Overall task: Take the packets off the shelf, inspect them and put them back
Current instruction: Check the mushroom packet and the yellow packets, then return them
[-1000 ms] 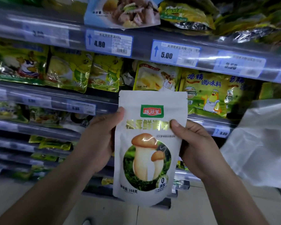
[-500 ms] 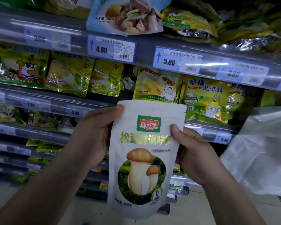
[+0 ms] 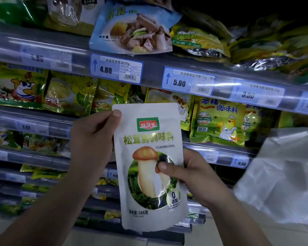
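2 hands hold a mushroom seasoning pouch [image 3: 150, 201] upright before the shelf [image 3: 153, 68]: left hand [image 3: 91, 144] pinches its top-left corner, right hand [image 3: 192, 176] its right edge; bottom edge free.

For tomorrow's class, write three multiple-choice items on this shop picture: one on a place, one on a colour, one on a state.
1. Where does the left hand grip the white packet?
A. its top left corner
B. its bottom edge
C. its right side

2. What colour is the packet's background?
A. yellow
B. white
C. blue

3. How is the packet held?
A. in one hand
B. lying on a shelf
C. in both hands

1 A: its thumb lies over that corner.
2 B: the front is white around the mushroom picture.
3 C: the right hand pinches it too, thumb on the mushroom picture.
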{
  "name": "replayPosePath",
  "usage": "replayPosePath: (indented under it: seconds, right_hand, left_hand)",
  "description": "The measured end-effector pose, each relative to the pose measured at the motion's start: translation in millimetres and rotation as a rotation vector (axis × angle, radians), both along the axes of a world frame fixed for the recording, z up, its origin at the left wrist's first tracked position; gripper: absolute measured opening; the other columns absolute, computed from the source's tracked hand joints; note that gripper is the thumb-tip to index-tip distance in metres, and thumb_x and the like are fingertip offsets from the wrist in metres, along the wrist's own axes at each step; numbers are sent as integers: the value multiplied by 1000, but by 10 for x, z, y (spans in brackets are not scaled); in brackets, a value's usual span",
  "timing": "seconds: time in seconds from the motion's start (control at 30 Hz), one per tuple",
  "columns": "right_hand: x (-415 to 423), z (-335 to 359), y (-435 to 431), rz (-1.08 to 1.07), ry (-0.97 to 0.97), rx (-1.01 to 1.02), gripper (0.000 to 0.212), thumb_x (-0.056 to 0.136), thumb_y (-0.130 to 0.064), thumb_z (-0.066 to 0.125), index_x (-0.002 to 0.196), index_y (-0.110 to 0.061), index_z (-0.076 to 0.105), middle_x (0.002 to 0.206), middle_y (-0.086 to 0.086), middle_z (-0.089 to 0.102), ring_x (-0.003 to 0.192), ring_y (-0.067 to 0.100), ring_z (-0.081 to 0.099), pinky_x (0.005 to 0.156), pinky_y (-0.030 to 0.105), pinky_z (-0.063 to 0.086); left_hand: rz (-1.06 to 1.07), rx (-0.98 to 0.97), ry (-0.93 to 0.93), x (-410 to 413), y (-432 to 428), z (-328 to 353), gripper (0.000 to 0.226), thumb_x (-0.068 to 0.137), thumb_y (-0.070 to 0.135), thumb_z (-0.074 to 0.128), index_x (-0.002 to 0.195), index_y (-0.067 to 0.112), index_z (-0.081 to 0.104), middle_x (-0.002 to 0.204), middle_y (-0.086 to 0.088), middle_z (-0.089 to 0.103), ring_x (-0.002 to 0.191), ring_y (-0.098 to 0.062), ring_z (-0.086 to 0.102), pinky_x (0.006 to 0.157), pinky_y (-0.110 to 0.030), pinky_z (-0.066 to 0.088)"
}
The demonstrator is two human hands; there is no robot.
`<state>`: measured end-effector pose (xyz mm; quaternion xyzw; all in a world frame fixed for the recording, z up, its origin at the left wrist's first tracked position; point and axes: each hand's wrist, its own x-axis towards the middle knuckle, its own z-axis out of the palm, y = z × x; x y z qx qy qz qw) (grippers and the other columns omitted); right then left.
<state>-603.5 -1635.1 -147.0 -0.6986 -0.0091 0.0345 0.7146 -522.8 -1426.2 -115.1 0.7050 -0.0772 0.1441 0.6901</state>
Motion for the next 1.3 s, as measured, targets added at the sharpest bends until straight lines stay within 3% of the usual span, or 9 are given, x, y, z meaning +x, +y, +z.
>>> replayPosePath:
  seconds: [0.1, 0.2, 0.27, 0.43, 0.53, 0.63, 0.73, 0.97, 1.3]
  right_hand:
    - [94, 89, -10, -15, -77, -35, 18, 85, -11, 71, 102, -6, 75, 88, 2, 77, 86, 17, 72, 78, 26, 54]
    - [285, 212, 39, -151, -132, -13, 19, 86, -14, 76, 105, -11, 75, 97, 2, 81, 92, 19, 76, 79, 33, 58]
    - [423, 309, 102, -206, -152, 3, 30, 87, -16, 77, 117, -11, 72, 111, 7, 80, 104, 27, 75, 89, 47, 60]
    - [695, 404, 269, -217, -58, -106, 48, 79, -4, 84, 116, -13, 55, 105, 14, 78, 98, 29, 76, 89, 53, 61]
    - [907, 382, 447, -310, -102, -263, 50, 80, -5, 84, 115, -19, 51, 98, 7, 75, 90, 23, 75, 80, 44, 63]
    - [1130, 398, 628, -396, -176, -411, 43, 82, -14, 83, 112, -20, 53, 98, 2, 74, 85, 14, 70, 69, 30, 57]
    - [1276, 364, 751, -479, -242, -548, 31, 83, -12, 80, 100, -13, 53, 90, 8, 69, 77, 20, 63, 58, 28, 45]
    - [1333, 281, 830, -493, -326, -835, 42, 88, -15, 73, 124, -5, 55, 114, 17, 65, 104, 35, 63, 85, 46, 55]
    - [908, 276, 454, -584, -354, -811, 38, 88, -7, 66, 125, -12, 66, 119, 4, 70, 104, 19, 67, 89, 25, 54]
  left_hand:
    - [-64, 80, 14, 38, 73, -19, 23, 97, 31, 61, 83, 16, 71, 78, -29, 65, 66, -45, 62, 59, -53, 56]
    - [-471, 190, 298, -4, 106, 71, 28, 82, 43, 71, 108, 34, 73, 104, 6, 79, 97, -19, 75, 84, -49, 58]
    - [-596, 306, 320, -16, 92, 56, 36, 82, 37, 75, 117, 35, 70, 108, 12, 78, 97, -8, 74, 83, -36, 56]
    - [-236, 271, 165, 308, 226, 7, 22, 86, 30, 76, 108, 31, 72, 86, -1, 77, 72, -2, 68, 60, -24, 50]
    - [-102, 326, 149, 571, 321, 19, 53, 80, 44, 79, 127, 27, 61, 102, -4, 74, 92, -16, 69, 66, -27, 52]
    - [1, 463, 13, 761, 311, 41, 50, 81, 37, 78, 125, 21, 60, 97, 0, 73, 87, -18, 69, 63, -25, 48]
    - [20, 644, -51, 830, 243, 11, 70, 74, 43, 81, 135, 23, 53, 120, -4, 71, 108, -27, 66, 79, -34, 53]
    - [100, 811, -96, 932, 273, -158, 84, 77, 49, 78, 148, 35, 37, 150, -5, 49, 132, -35, 47, 105, -46, 41]
    - [158, 801, -188, 835, 215, -168, 72, 83, 44, 74, 145, 22, 44, 150, -10, 42, 133, -33, 42, 105, -46, 41]
